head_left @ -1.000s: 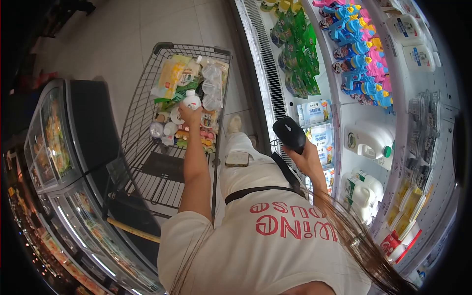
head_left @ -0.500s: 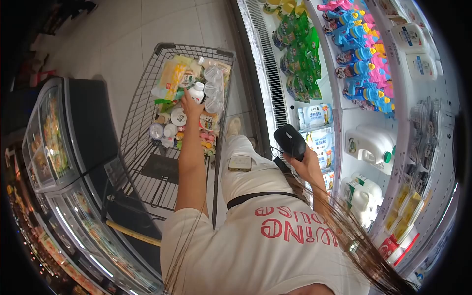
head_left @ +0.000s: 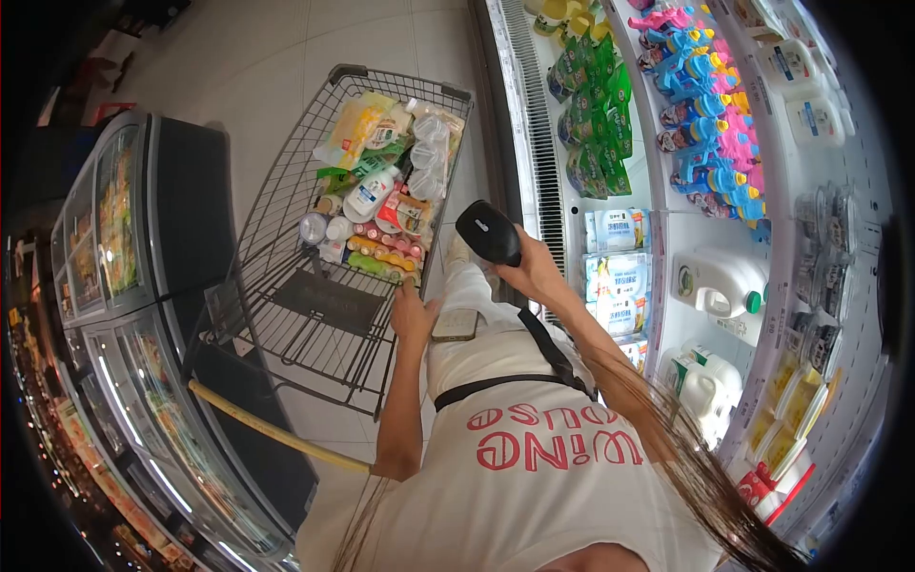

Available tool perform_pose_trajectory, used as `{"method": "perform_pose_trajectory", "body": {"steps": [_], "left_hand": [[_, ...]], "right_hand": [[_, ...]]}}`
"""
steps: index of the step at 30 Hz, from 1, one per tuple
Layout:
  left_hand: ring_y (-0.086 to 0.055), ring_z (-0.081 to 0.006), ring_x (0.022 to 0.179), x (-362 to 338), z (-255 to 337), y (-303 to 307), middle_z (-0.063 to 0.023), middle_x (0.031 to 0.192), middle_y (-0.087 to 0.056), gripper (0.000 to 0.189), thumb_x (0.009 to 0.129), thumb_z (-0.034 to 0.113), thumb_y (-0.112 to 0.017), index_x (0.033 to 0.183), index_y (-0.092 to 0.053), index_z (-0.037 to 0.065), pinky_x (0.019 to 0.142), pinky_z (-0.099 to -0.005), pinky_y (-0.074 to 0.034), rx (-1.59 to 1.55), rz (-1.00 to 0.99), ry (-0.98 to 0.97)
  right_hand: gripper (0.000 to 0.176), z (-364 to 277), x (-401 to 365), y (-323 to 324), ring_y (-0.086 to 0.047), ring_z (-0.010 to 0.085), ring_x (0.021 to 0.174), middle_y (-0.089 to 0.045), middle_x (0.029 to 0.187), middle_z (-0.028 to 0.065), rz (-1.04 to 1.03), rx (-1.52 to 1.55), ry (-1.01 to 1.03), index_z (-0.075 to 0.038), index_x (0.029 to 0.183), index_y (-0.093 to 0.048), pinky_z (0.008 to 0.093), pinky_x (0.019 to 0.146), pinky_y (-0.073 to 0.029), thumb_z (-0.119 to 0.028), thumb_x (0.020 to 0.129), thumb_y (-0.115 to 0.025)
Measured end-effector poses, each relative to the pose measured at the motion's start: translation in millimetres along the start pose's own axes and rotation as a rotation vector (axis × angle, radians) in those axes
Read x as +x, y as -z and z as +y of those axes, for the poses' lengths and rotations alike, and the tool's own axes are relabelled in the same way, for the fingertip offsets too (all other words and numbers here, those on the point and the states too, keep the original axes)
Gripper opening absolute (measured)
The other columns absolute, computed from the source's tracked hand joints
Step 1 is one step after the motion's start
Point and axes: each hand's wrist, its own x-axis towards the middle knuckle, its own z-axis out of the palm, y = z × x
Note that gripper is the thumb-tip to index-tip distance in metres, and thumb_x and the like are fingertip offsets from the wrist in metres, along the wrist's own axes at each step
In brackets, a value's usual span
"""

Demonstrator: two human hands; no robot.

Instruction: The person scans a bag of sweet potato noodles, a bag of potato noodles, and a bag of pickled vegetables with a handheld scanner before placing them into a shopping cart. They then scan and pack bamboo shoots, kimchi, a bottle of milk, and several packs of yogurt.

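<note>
My left hand (head_left: 412, 313) is at the near right side of the wire shopping cart (head_left: 250, 229), close to a pack of small yellow and green bottles (head_left: 376, 264). Its thumb stands apart from the fingers, and I see nothing held in it. In my right hand (head_left: 536, 275) is a black handheld device (head_left: 487, 232), held between the cart and the chilled shelves. Within the cart, a white bottle (head_left: 370, 195) lies tilted on other goods, beside clear round containers (head_left: 429, 155) and a yellow package (head_left: 355, 130).
A phone (head_left: 455, 325) rests on my leg. Glass-fronted cases (head_left: 119, 214) stand on the left. On the right, shelves carry green pouches (head_left: 599, 124), blue and pink bottles (head_left: 701, 119) and large white jugs (head_left: 717, 286). The cart's yellow handle (head_left: 272, 434) is at lower left.
My left hand has pulled back from the goods to the cart's near side. The white bottle now lies lower and tilted. My right hand has moved left and slightly up with the device.
</note>
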Motion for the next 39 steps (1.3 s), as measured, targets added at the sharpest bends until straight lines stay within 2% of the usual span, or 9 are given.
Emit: {"method": "perform_pose_trajectory", "body": {"steps": [3,6,9,12,20,24,31,34,39], "left_hand": [[-0.063,-0.0372,0.101,-39,-26,-13,-0.0195,0.119,-0.061,0.046,0.08,0.025,-0.072,0.12,-0.058,0.008,0.074,-0.0471,-0.051,0.134,0.042,0.189],[-0.067,-0.0362,0.087,-56,-22,-8,-0.0195,0.095,-0.069,0.034,0.081,0.018,-0.068,0.114,-0.065,0.011,0.072,-0.0478,-0.051,0.089,0.027,0.277],[-0.067,-0.0363,0.081,-37,-38,-27,-0.0192,0.082,-0.069,0.033,0.082,0.014,-0.065,0.115,-0.066,0.013,0.072,-0.047,-0.052,0.053,0.097,0.114],[-0.067,-0.0372,0.083,-34,-43,-13,-0.0203,0.087,-0.069,0.039,0.082,0.012,-0.063,0.121,-0.064,0.013,0.073,-0.0461,-0.052,0.074,-0.034,-0.014],[-0.067,-0.0368,0.088,-6,-46,14,-0.0213,0.092,-0.069,0.042,0.081,0.015,-0.065,0.122,-0.063,0.01,0.078,-0.0462,-0.052,0.172,-0.093,-0.012],[-0.067,-0.0367,0.09,26,-41,41,-0.0215,0.093,-0.069,0.041,0.08,0.016,-0.065,0.121,-0.064,0.008,0.079,-0.0454,-0.052,0.183,-0.104,-0.037],[-0.067,-0.0379,0.091,109,-36,85,-0.0228,0.094,-0.069,0.038,0.081,0.018,-0.066,0.117,-0.065,0.006,0.081,-0.0458,-0.052,0.221,-0.096,-0.11],[-0.067,-0.0382,0.091,148,-29,106,-0.0224,0.095,-0.069,0.036,0.081,0.019,-0.065,0.114,-0.065,0.006,0.081,-0.0462,-0.052,0.27,-0.083,-0.127],[-0.066,-0.039,0.091,198,-4,143,-0.0218,0.094,-0.069,0.033,0.081,0.019,-0.064,0.11,-0.066,0.004,0.082,-0.0467,-0.052,0.271,-0.121,-0.117]], "right_hand": [[0.051,33,46,-52,-0.066,0.0311,0.088,-0.066,0.097,0.0189,-0.141,-0.012,0.204,0.0,0.117,-0.055,0.0368,0.078,-0.051,-0.017,0.075,-0.078],[0.052,55,70,-96,-0.065,0.0313,0.092,-0.066,0.103,0.0186,-0.189,0.021,0.353,-0.001,0.116,-0.056,0.0372,0.082,-0.05,-0.02,0.074,-0.079],[0.055,72,79,-112,-0.064,0.0354,0.094,-0.065,0.1,0.0201,-0.27,-0.068,0.397,-0.001,0.118,-0.056,0.04,0.085,-0.049,-0.024,0.073,-0.08],[0.059,78,89,-113,-0.064,0.0349,0.098,-0.066,0.103,0.02,-0.346,-0.127,0.338,-0.002,0.119,-0.056,0.0401,0.087,-0.05,-0.031,0.073,-0.08],[0.061,61,118,-113,-0.066,0.0316,0.101,-0.068,0.107,0.0192,-0.371,-0.045,0.296,-0.002,0.119,-0.058,0.0375,0.088,-0.051,-0.037,0.075,-0.078],[0.055,57,158,-124,-0.067,0.0326,0.095,-0.068,0.1,0.0202,-0.324,-0.053,0.387,0.001,0.113,-0.058,0.0379,0.084,-0.051,-0.034,0.075,-0.077],[0.05,6,226,-111,-0.067,0.0354,0.085,-0.066,0.092,0.0227,-0.323,-0.016,0.218,0.002,0.106,-0.059,0.0401,0.078,-0.051,-0.029,0.071,-0.077],[0.05,1,264,-115,-0.066,0.0362,0.086,-0.066,0.092,0.0231,-0.18,-0.031,0.355,0.003,0.106,-0.059,0.0406,0.078,-0.051,-0.027,0.07,-0.077],[0.051,-16,320,-104,-0.066,0.0362,0.089,-0.066,0.093,0.0232,-0.17,-0.027,0.323,0.002,0.109,-0.057,0.0406,0.08,-0.051,-0.025,0.07,-0.076]]}}
